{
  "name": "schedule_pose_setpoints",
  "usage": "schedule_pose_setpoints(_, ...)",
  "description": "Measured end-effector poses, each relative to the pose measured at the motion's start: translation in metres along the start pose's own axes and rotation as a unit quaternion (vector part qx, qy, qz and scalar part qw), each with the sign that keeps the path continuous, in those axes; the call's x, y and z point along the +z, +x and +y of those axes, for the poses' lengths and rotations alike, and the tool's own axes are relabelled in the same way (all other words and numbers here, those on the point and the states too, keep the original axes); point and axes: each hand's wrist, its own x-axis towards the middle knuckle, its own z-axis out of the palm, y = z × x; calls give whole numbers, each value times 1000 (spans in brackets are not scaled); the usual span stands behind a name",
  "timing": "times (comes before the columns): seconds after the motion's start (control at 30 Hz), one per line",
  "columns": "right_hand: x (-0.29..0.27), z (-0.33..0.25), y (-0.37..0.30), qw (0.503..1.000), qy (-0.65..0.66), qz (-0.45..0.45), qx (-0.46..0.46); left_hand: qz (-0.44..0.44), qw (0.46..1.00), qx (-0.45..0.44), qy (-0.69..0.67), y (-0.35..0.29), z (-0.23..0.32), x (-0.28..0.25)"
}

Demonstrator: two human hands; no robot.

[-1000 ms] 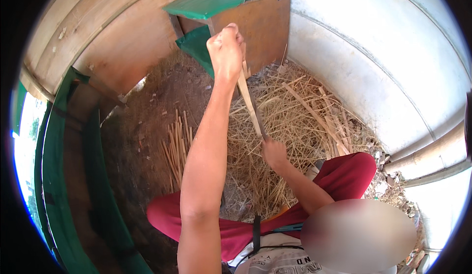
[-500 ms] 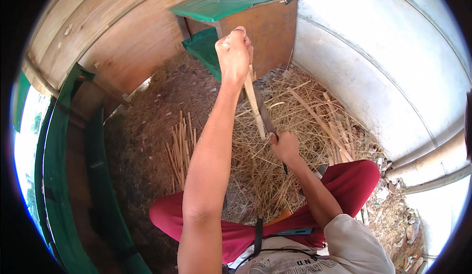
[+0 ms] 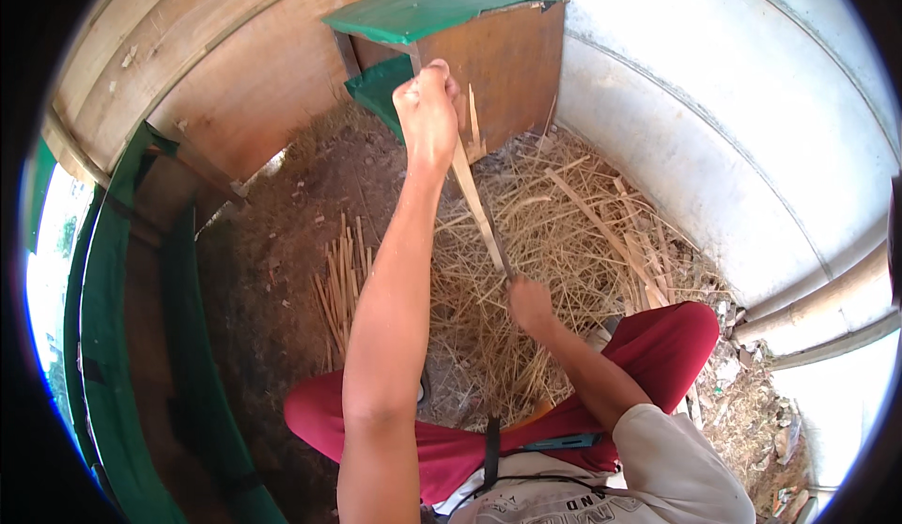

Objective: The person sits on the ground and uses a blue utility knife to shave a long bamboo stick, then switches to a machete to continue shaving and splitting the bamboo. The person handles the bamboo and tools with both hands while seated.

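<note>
Head view: the left hand (image 3: 427, 110) is fisted around the far end of a long, pale, flat bamboo strip (image 3: 474, 206). The right hand (image 3: 531, 303) grips its near end with a dark blade (image 3: 501, 253), above the straw pile (image 3: 564, 242).

A rough outdoor craft workshop corner. Dirt floor (image 3: 282, 270) with straw shavings (image 3: 564, 233) at 1 o'clock. Cut sticks (image 3: 343, 280) lie at centre.

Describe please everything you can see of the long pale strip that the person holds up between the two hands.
The strip is long, thin, flat and pale tan; it looks like split bamboo or cane. It slants from the raised left hand, closed around its upper end, down toward the right hand by the knee. A dark blade-like tool seems to meet its lower end; details there are unclear. It hangs in the air above the heap of straw-like shavings.
</note>
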Motion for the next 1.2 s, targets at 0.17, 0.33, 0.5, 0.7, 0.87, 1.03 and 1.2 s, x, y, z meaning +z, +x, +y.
schedule_pose_setpoints(0.17,-69,-18,15,946,302,-51,108,9,1000,-14,12,1,-5,-10)
schedule_pose_setpoints(0.33,-127,-74,-2,985,103,128,-61,-7,1000,1,12,1,-12,-14)
schedule_pose_setpoints(0.5,-106,-73,-1,983,13,155,-98,-7,1000,-6,4,-4,-7,-14)
schedule_pose_setpoints(0.7,28,17,2,982,-120,-136,-51,-37,999,-24,19,-10,-4,14)
schedule_pose_setpoints(0.87,-39,-20,4,983,-6,-181,37,-50,998,-23,-2,-9,-9,16)
schedule_pose_setpoints(1.03,-72,-2,18,923,336,-138,130,-61,997,-39,-8,-7,-11,26)
schedule_pose_setpoints(1.2,-127,-38,8,973,226,-50,-16,-48,998,-30,3,-3,-10,18)
